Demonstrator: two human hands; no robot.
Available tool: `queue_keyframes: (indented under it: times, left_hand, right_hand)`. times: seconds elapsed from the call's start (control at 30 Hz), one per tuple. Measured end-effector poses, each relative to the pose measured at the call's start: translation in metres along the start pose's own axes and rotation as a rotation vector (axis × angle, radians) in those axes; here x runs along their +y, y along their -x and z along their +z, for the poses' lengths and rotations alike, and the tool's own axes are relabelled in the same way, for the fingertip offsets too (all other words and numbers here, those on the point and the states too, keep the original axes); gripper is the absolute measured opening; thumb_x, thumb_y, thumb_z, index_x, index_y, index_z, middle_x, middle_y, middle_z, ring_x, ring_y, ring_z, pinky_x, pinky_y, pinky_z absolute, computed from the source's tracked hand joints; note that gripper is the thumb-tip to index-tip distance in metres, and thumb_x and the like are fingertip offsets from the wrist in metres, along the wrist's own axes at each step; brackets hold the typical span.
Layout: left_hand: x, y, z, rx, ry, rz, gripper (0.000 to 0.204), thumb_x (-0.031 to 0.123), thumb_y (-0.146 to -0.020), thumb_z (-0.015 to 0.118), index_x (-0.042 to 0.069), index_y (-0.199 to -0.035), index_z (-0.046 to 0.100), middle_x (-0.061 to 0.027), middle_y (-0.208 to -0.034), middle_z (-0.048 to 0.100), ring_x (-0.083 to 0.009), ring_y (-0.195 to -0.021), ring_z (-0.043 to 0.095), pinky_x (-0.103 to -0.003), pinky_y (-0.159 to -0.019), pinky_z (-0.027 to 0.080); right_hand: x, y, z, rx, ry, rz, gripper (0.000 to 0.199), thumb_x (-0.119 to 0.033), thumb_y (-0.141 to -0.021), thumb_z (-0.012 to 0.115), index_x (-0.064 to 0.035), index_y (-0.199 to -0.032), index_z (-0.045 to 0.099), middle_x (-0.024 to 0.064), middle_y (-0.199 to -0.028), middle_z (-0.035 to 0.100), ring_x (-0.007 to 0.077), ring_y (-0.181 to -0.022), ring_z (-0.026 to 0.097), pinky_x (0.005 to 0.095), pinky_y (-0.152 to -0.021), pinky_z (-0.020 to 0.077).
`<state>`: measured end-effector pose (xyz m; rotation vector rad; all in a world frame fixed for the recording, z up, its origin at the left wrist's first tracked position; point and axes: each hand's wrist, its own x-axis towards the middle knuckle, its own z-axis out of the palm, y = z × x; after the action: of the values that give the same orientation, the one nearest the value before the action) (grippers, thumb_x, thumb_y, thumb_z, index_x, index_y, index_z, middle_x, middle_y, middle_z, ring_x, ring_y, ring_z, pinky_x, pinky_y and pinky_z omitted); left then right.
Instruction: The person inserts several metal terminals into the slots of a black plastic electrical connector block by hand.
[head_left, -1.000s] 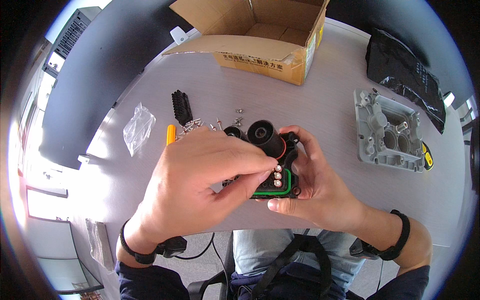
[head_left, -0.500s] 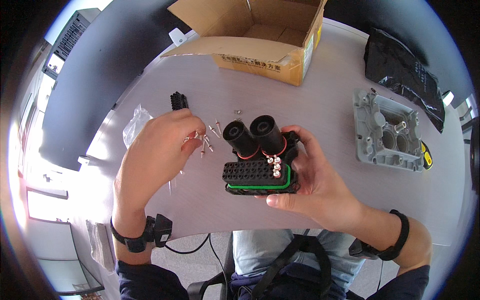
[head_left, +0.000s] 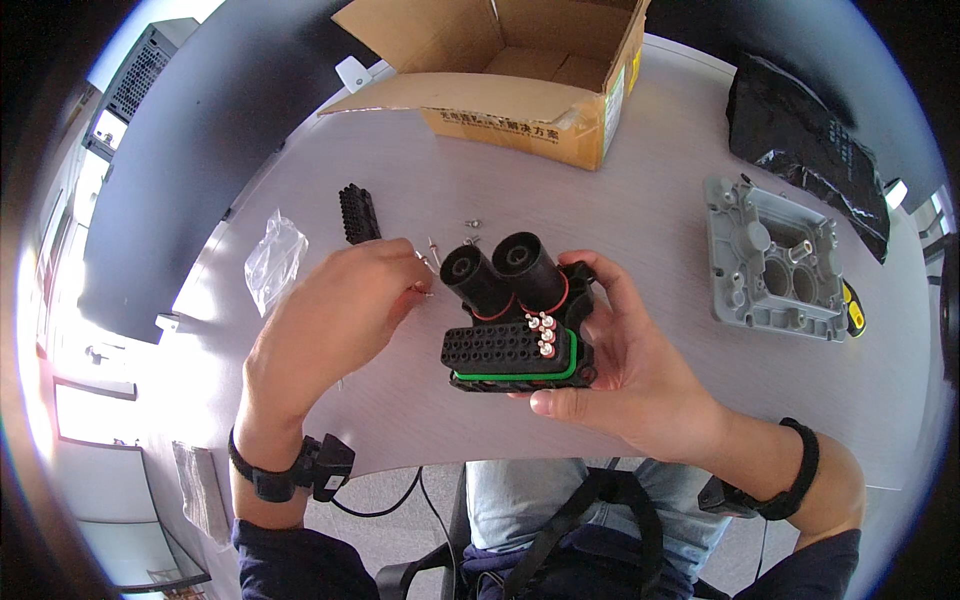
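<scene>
My right hand (head_left: 640, 375) grips a black connector housing (head_left: 490, 350) by its right side. On the housing are two black round sockets, one (head_left: 525, 258) beside the other, a block of small holes and a green seal around the block. Several metal contact pins (head_left: 545, 335) stand in the holes at the block's right end. Left of the housing, my left hand (head_left: 345, 290) is low over the table with its fingers pinched together among loose pins (head_left: 433, 250). The hand hides what its fingertips hold. Beyond it lies a black slotted strip (head_left: 358, 212).
An open cardboard box (head_left: 520, 120) stands at the back. On the right are a grey metal housing (head_left: 775, 265), a black plastic bag (head_left: 805, 150) and a yellow-black tool (head_left: 853, 310). A clear plastic bag (head_left: 275, 260) lies left, and small screws (head_left: 473, 224) lie past the connector.
My left hand has moved right and toward the connector, its fingers now covering most of the loose pins. The connector has shifted slightly left in my right hand.
</scene>
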<state>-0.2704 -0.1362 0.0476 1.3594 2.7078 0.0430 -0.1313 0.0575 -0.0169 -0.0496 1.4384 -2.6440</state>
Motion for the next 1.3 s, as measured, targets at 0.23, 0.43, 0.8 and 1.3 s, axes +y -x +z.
queue_keyframes:
  times: [0.23,0.43,0.8,1.3]
  left_hand:
    - [0.018,0.005,-0.012,0.314,0.269,0.023,0.014,0.0,-0.077,0.066,0.0,-0.091,0.066,-0.0099,-0.086,0.067,-0.0213,-0.079,0.067,-0.032,-0.072,0.053]
    - [0.031,0.01,-0.017,0.456,0.74,0.281,0.016,-0.002,-0.078,0.07,0.0,-0.093,0.067,-0.0104,-0.091,0.069,-0.0164,-0.082,0.067,-0.026,-0.07,0.051]
    - [0.048,0.017,-0.012,0.288,0.811,0.185,0.012,-0.003,-0.077,0.072,-0.001,-0.089,0.07,-0.0115,-0.083,0.07,-0.0148,-0.074,0.065,-0.025,-0.068,0.048]
    - [0.045,0.013,-0.008,0.29,0.76,0.196,0.01,0.001,-0.079,0.07,0.002,-0.089,0.07,-0.0082,-0.077,0.067,-0.0147,-0.07,0.063,-0.026,-0.064,0.048]
  right_hand:
    - [0.002,0.0,-0.001,0.009,0.031,-0.007,0.09,0.007,-0.078,0.07,-0.0088,-0.143,0.009,0.0161,-0.136,0.035,0.026,-0.123,0.048,0.0425,-0.101,0.0483]
    - [-0.002,0.0,0.001,-0.006,0.02,-0.001,0.088,0.008,-0.079,0.066,-0.0061,-0.142,0.005,0.0174,-0.133,0.035,0.0241,-0.12,0.05,0.032,-0.098,0.0488]
    - [0.001,0.001,0.002,-0.01,0.022,-0.048,0.088,0.011,-0.078,0.065,-0.0067,-0.142,0.007,0.0162,-0.132,0.035,0.0228,-0.12,0.049,0.0321,-0.097,0.0492]
    - [-0.001,0.001,0.001,-0.012,0.035,-0.024,0.089,0.009,-0.078,0.066,-0.0071,-0.142,0.007,0.0169,-0.131,0.034,0.0244,-0.12,0.049,0.0325,-0.097,0.0504]
